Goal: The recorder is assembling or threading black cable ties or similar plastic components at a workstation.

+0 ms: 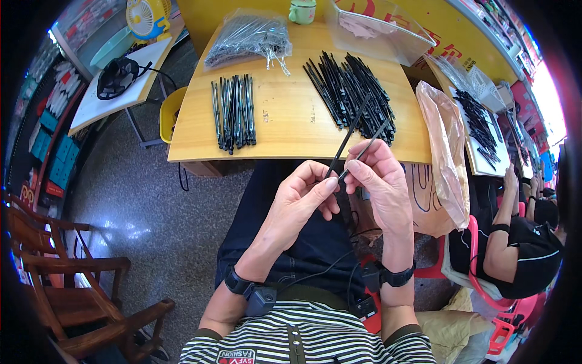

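Over my lap, just off the table's near edge, my left hand point(306, 193) pinches a slim black stick point(350, 134) that slants up to the right. My right hand point(383, 182) pinches a second, greyer thin stick point(377, 134) close beside it. The lower ends of both sticks come together between my fingertips; whether they are joined I cannot tell. A large pile of black sticks point(348, 91) lies beyond my hands on the table point(282, 112). Farther left is a smaller, neater row of similar sticks point(234, 115).
At the table's back sit a clear bag point(245, 39) of thin sticks, a green mug point(302, 11) and a clear plastic bin point(388, 36). A brown paper bag point(445, 158) hangs at the right edge. Wooden chairs point(91, 285) stand left; another person point(515, 249) sits right.
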`<control>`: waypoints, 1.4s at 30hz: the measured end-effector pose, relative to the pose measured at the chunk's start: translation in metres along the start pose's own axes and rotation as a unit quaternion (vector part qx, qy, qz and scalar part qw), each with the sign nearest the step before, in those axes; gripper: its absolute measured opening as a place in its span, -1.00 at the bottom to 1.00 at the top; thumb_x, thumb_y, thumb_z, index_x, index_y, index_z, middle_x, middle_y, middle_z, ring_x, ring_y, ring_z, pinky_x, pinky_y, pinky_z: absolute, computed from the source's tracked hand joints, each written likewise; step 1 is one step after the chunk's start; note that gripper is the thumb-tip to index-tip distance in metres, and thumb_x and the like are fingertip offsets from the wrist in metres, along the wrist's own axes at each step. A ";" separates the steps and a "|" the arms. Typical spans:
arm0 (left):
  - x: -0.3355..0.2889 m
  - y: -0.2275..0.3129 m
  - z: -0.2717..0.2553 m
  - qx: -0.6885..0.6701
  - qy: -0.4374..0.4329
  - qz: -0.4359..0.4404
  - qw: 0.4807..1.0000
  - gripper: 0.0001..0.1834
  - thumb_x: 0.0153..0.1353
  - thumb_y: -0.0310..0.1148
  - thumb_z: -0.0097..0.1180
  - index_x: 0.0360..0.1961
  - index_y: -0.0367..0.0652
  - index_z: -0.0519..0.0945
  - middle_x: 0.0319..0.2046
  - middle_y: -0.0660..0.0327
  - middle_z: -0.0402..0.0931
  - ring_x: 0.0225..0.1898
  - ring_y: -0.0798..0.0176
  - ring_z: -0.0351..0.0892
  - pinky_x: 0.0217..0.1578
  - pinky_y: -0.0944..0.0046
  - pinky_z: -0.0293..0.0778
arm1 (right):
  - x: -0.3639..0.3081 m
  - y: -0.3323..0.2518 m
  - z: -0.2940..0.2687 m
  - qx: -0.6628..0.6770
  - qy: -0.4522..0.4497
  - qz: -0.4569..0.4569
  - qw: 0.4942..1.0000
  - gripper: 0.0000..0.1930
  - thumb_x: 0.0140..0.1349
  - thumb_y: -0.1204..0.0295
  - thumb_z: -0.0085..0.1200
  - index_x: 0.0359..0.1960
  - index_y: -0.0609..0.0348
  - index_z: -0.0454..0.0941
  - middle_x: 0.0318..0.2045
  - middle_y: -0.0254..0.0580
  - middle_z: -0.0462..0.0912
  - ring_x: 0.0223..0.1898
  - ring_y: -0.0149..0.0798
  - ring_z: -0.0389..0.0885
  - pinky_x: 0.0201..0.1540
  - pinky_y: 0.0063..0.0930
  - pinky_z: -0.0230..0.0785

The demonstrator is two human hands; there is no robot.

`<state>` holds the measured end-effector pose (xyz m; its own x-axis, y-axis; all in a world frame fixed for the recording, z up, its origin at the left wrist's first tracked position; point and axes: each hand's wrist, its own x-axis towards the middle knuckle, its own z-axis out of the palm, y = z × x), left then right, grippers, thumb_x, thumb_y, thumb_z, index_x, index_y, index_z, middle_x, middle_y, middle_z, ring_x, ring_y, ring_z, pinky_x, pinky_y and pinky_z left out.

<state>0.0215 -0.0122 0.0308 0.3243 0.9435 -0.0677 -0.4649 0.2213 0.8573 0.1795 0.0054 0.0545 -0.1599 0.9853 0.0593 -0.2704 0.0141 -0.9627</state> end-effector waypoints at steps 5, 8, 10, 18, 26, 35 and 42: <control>0.002 0.002 -0.001 0.014 0.025 0.000 1.000 -0.86 0.24 -0.36 0.05 -0.27 -0.22 0.49 -0.45 0.30 0.49 -0.55 0.54 0.40 -0.60 0.59 0.24 | 0.001 0.000 0.002 -0.001 0.008 -0.001 1.000 -0.80 0.22 0.51 0.04 -0.14 0.26 0.38 -0.41 -0.32 0.48 -0.43 -0.54 0.46 -0.39 -0.71 0.35; 0.002 0.000 -0.001 0.014 0.043 0.007 0.999 -0.86 0.22 -0.38 0.07 -0.28 -0.24 0.52 -0.45 0.31 0.51 -0.57 0.58 0.35 -0.62 0.61 0.20 | 0.000 0.001 0.005 0.012 -0.006 0.001 1.000 -0.78 0.21 0.52 0.05 -0.13 0.27 0.38 -0.39 -0.33 0.48 -0.42 -0.55 0.45 -0.35 -0.70 0.34; 0.003 -0.002 -0.002 0.017 0.053 0.010 0.998 -0.86 0.22 -0.39 0.08 -0.27 -0.25 0.52 -0.45 0.31 0.51 -0.58 0.59 0.33 -0.62 0.62 0.18 | 0.001 0.003 0.006 -0.039 0.016 0.007 0.999 -0.76 0.20 0.52 0.06 -0.11 0.28 0.38 -0.37 -0.33 0.47 -0.39 -0.55 0.44 -0.32 -0.70 0.33; 0.005 -0.008 -0.005 0.018 0.081 0.030 0.996 -0.86 0.20 -0.42 0.10 -0.24 -0.24 0.53 -0.46 0.35 0.51 -0.59 0.62 0.31 -0.64 0.63 0.15 | 0.006 0.013 0.010 -0.021 0.030 0.014 0.999 -0.76 0.18 0.53 0.07 -0.13 0.27 0.36 -0.35 -0.30 0.47 -0.41 -0.52 0.43 -0.33 -0.69 0.33; 0.005 -0.009 -0.006 0.085 0.110 0.055 0.989 -0.86 0.23 -0.41 0.06 -0.24 -0.25 0.52 -0.51 0.43 0.45 -0.55 0.64 0.24 -0.55 0.59 0.19 | 0.012 0.026 0.019 0.026 0.029 -0.013 0.999 -0.78 0.20 0.54 0.03 -0.15 0.28 0.34 -0.34 -0.27 0.48 -0.40 -0.53 0.43 -0.34 -0.68 0.34; 0.007 0.012 -0.039 0.114 0.176 0.119 0.970 -0.74 0.24 -0.47 0.01 -0.05 -0.30 0.47 -0.49 0.42 0.41 -0.64 0.66 0.17 -0.66 0.64 0.07 | 0.019 0.022 0.012 -0.157 0.060 -0.016 0.986 -0.67 0.15 0.45 0.12 -0.07 0.31 0.40 -0.35 -0.34 0.50 -0.39 -0.56 0.39 -0.33 -0.70 0.33; 0.033 0.049 -0.135 0.292 0.378 0.207 0.854 -0.71 0.23 -0.53 -0.06 -0.02 -0.34 0.48 -0.29 0.25 0.52 -0.31 0.44 0.45 -0.23 0.44 0.38 | 0.035 0.019 -0.009 -0.299 0.121 -0.040 0.946 -0.77 0.10 0.49 0.11 -0.19 0.29 0.48 -0.41 -0.31 0.53 -0.43 -0.51 0.40 -0.33 -0.63 0.34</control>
<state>-0.1017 0.0632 0.0020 -0.4956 0.8493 0.1818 0.1509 -0.1219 0.9810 0.1775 0.0415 0.0363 0.0803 0.9859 0.1466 0.3240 0.1133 -0.9393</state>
